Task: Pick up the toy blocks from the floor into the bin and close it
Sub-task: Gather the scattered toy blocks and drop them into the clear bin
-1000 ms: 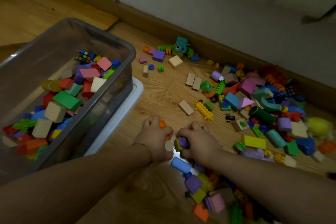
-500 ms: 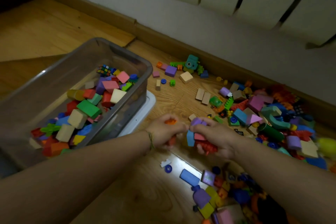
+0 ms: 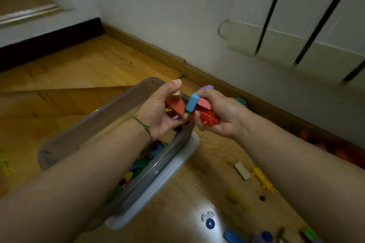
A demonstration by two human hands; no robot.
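Note:
My left hand (image 3: 158, 112) hovers over the grey see-through bin (image 3: 110, 124), its fingers curled round an orange-red block (image 3: 174, 105) and a small wooden block (image 3: 176, 94). Right beside it, at the bin's right rim, my right hand (image 3: 221, 116) grips a handful: a blue block (image 3: 191, 101), a pink block (image 3: 203, 103), a purple block (image 3: 206, 87) and a red studded brick (image 3: 207, 119). Several coloured blocks (image 3: 146, 161) lie inside the bin, mostly hidden by my left forearm.
The bin stands on its white lid (image 3: 158, 187) on the wooden floor. Loose pieces lie at the lower right: a wooden block (image 3: 242, 170), a yellow piece (image 3: 262, 178), a blue ring (image 3: 210, 223). A wall, skirting board and radiator (image 3: 296, 45) run behind.
Both hands have lifted their handfuls of blocks off the floor and carried them left, up over the bin. The view has swung left, away from the block pile.

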